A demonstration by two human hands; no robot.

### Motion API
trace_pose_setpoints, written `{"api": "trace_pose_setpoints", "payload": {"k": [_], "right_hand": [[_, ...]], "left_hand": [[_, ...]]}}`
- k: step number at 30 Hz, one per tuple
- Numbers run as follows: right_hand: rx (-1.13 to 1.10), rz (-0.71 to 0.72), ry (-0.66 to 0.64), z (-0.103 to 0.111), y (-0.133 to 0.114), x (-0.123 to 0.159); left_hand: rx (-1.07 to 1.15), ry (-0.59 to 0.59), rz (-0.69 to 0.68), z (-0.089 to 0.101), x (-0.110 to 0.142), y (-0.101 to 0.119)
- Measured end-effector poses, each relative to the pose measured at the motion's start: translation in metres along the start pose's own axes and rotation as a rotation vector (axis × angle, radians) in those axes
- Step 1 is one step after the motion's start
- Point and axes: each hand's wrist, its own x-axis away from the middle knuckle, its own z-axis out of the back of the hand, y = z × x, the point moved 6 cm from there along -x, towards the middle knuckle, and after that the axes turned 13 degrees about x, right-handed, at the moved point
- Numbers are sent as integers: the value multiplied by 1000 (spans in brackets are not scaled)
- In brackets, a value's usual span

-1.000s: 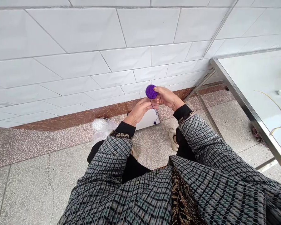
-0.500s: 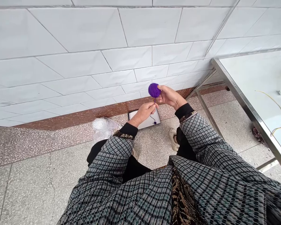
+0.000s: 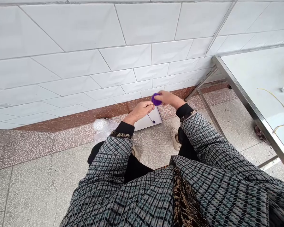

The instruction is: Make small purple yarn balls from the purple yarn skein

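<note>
A purple ball of yarn (image 3: 156, 99) is in my right hand (image 3: 167, 98), whose fingers are closed over its right side. Just to the left, my left hand (image 3: 141, 111) pinches the purple strand that runs from the ball. Below the left hand, the strand (image 3: 150, 118) hangs down to a small dark purple clump (image 3: 153, 121) over a shallow white box (image 3: 145, 124) with a dark rim. Part of the box is hidden behind my left hand and wrist.
White cord in clear plastic (image 3: 100, 125) lies on the floor left of the box, with loose loops (image 3: 137, 138) near my left shoe. A metal-framed table (image 3: 246, 110) stands at the right, bearing a yellow cord (image 3: 280, 104). The tiled wall (image 3: 132, 56) rises ahead.
My right hand has turned over the yarn ball and come down a little, bringing the ball lower. The left hand has shifted slightly left, still pinching the strand.
</note>
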Motion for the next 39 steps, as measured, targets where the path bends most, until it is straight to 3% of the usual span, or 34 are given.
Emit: {"api": "trace_pose_setpoints", "payload": {"k": [3, 6, 9, 12, 15, 18, 22, 30, 34, 39], "right_hand": [[-568, 55, -19, -1, -5, -3], [-801, 155, -182, -5, -9, -3], [-753, 323, -331, -5, -11, 0], [-480, 416, -430, -7, -8, 4], [-51, 300, -423, -12, 1, 4], [151, 163, -265, -9, 3, -1], [-30, 75, -97, -4, 1, -5], [-618, 132, -115, -5, -7, -2], [-755, 265, -233, -9, -7, -7], [-676, 485, -402, -12, -6, -4]], "left_hand": [[-39, -106, 10, -11, 2, 3], [-127, -67, 29, -7, 1, 5], [-158, 56, 16, 6, 0, 7], [-109, 166, 12, 20, 1, 8], [1, 236, 4, 29, 3, 9], [54, 210, -22, 28, 5, 14], [37, 88, -51, 17, 7, 23], [-44, -67, -34, -1, 2, 15], [-103, -103, 20, -6, -2, 3], [-136, -154, 65, -9, -8, -11]]}}
